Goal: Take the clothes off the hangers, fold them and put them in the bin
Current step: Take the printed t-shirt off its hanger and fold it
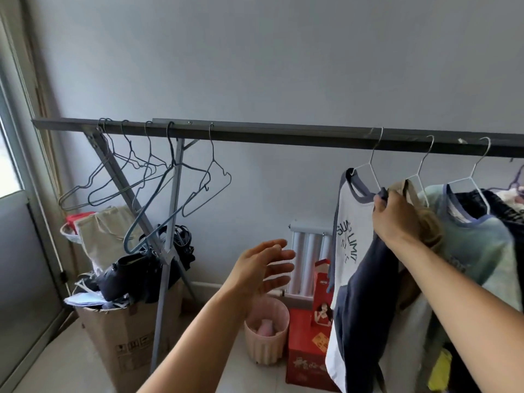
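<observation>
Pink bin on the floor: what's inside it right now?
The pink bin holds a pink lump, identity unclear; its near wall hides the bottom.

I count one rail [283, 136], six empty wire hangers [212, 148] at its left as best the tangle allows, three white hangers [369, 165] carrying clothes, one white and navy T-shirt [347, 222] foremost, one pink bin [263, 350], one cardboard box [122, 344] and one radiator [312, 251].
</observation>
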Demonstrator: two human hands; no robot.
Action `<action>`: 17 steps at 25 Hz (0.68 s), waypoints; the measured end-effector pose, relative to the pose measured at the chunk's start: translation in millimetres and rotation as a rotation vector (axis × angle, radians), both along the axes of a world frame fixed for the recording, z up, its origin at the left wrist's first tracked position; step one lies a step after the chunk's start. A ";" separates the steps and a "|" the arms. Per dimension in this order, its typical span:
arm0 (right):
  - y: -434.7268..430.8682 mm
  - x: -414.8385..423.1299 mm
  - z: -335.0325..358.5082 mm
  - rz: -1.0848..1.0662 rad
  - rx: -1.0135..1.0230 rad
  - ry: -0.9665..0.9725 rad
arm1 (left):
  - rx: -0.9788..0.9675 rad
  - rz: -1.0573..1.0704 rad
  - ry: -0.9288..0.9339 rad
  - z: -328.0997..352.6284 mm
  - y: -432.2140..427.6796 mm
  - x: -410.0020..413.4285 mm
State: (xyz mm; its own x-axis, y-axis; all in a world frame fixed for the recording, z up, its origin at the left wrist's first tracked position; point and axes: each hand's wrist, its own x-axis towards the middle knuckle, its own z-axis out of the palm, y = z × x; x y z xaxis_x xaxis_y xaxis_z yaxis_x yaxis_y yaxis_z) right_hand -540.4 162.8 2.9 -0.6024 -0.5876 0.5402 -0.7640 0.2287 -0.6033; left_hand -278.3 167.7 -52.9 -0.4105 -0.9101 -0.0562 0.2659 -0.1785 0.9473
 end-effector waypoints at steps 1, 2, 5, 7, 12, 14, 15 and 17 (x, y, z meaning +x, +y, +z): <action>5.5 2.0 1.6 0.076 -0.062 -0.006 | -0.007 -0.002 -0.006 -1.0 -0.5 2.2; 12.6 4.0 4.3 0.170 -0.103 -0.016 | -0.020 -0.001 -0.017 -1.2 -0.9 4.6; 40.9 12.0 12.2 0.425 -0.122 -0.006 | -0.130 0.047 -0.081 3.5 -4.3 15.3; 64.1 21.7 14.1 0.540 -0.108 0.004 | -0.264 0.116 -0.152 12.4 -8.4 24.9; 90.5 28.0 0.0 0.740 -0.071 -0.115 | -0.694 0.301 -0.468 31.1 -23.8 49.1; 92.0 30.7 -7.3 0.783 -0.044 -0.148 | -0.782 0.276 -0.572 32.1 -29.5 60.3; 93.7 32.8 -9.2 0.800 -0.034 -0.170 | -0.813 0.246 -0.629 32.1 -30.9 64.7; 99.1 41.6 -9.8 0.836 0.000 -0.206 | -0.842 0.176 -0.726 32.2 -31.3 72.9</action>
